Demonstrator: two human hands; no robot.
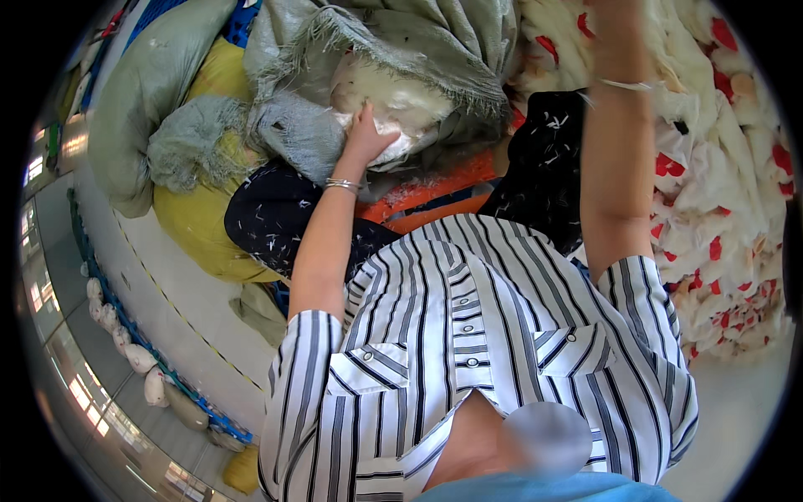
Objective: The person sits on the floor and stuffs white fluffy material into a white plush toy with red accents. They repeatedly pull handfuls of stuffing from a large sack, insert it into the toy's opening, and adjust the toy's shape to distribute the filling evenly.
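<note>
"Any trouble there?"
"The frayed grey-green sack [435, 42] could snag the left hand [365, 140], spread against the white fluff [397, 96] inside; a tug might spill it."
"The right hand [617, 33]?"
"Blurred at the top; I can't tell."

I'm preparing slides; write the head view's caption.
A bare left hand at the white material inside a frayed grey-green woven sack.

We wear a white shirt [506, 335] with black and grey stripes. It has short sleeves [311, 368], round buttons [472, 362] down its front and a flapped pocket [577, 351] either side of them. Past its hem come black trousers [544, 163], white-flecked. Beyond its left sleeve sit thin bangles [343, 184]; beyond its right, a pale band [626, 84].
</note>
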